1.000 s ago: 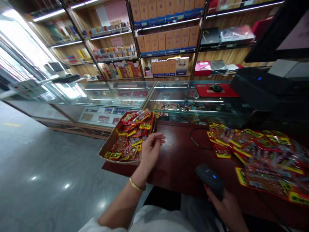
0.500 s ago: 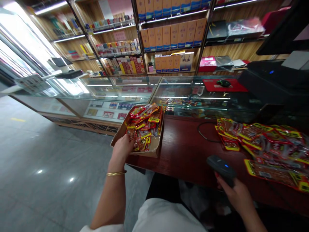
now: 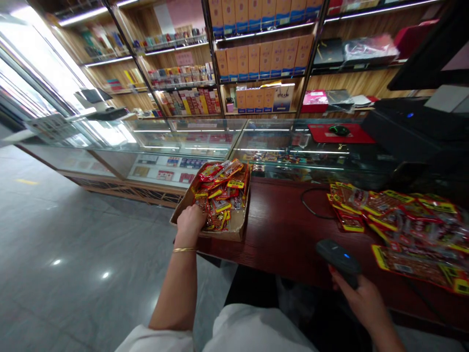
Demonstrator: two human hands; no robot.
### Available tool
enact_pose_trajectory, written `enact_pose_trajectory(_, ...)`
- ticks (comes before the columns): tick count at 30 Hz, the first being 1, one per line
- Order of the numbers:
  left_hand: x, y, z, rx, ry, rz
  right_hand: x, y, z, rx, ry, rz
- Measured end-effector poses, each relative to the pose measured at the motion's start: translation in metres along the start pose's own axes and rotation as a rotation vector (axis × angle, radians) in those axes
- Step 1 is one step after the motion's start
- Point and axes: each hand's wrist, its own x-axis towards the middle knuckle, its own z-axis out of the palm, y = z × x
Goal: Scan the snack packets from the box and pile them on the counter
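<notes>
My left hand [image 3: 191, 222] reaches over the near left side of an open cardboard box [image 3: 234, 234]. Its fingers are curled down onto a snack packet [image 3: 210, 221], their tips partly hidden. Many red and yellow snack packets [image 3: 223, 188] are piled in this box, which sits at the left end of the dark wooden desk [image 3: 278, 225]. In my right hand [image 3: 361, 293] is a dark barcode scanner [image 3: 339, 261] with a blue light, held just above the desk's front edge, its head tilted up and to the left.
Larger snack packets [image 3: 410, 225] lie heaped on the right of the desk, near a black cable [image 3: 311, 210]. Behind stand a glass display counter [image 3: 205, 142], a mouse [image 3: 339, 130] on a red pad [image 3: 318, 133], and dark checkout equipment [image 3: 410, 127]. Stocked shelves [image 3: 264, 78] line the wall.
My left hand has shifted slightly right and inward over the packets, its fingers still curled. The scanner stays in my right hand, and the view has shifted slightly.
</notes>
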Motion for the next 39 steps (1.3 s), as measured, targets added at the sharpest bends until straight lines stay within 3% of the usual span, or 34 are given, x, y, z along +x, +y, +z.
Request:
enact_pose_trajectory(11, -0.008, 0.005, -0.002, -0.058, 0.033, 0.008, -0.002, 0.004, -0.003, -0.048, 0.019, -0.046)
enact_pose_trajectory(17, 0.000, 0.002, 0.003, -0.040, 0.076, 0.034, 0.000, 0.008, -0.004, -0.057, 0.004, 0.017)
enact_pose_trajectory(23, 0.006, 0.005, 0.002, -0.120, 0.124, -0.060, -0.001, 0.008, -0.002, -0.063, -0.007, 0.059)
enact_pose_trajectory(25, 0.005, 0.003, 0.002, -0.243, 0.209, -0.086, 0.001, 0.006, -0.002, -0.070, -0.021, 0.058)
enact_pose_trajectory(28, -0.009, -0.001, -0.002, -0.518, 0.497, -0.034, 0.004, 0.006, -0.004, -0.053, -0.066, 0.032)
enact_pose_trajectory(30, -0.031, 0.004, -0.008, -0.769, 0.703, 0.034, 0.004, 0.004, -0.005, -0.029, -0.094, 0.020)
enact_pose_trajectory(32, -0.060, 0.019, -0.014, -1.041, 0.779, 0.142, 0.004, 0.000, -0.005, -0.013, -0.092, 0.005)
enact_pose_trajectory(34, -0.088, 0.046, -0.014, -1.266, 0.599, 0.330, 0.002, -0.006, -0.004, -0.004, -0.055, -0.018)
enact_pose_trajectory(37, -0.109, 0.105, 0.008, -1.471, -0.051, 0.592, -0.001, -0.015, -0.001, 0.013, -0.014, -0.066)
enact_pose_trajectory(39, -0.104, 0.147, 0.036, -1.565, -0.458, 0.603, -0.003, -0.020, 0.000, 0.011, 0.001, -0.083)
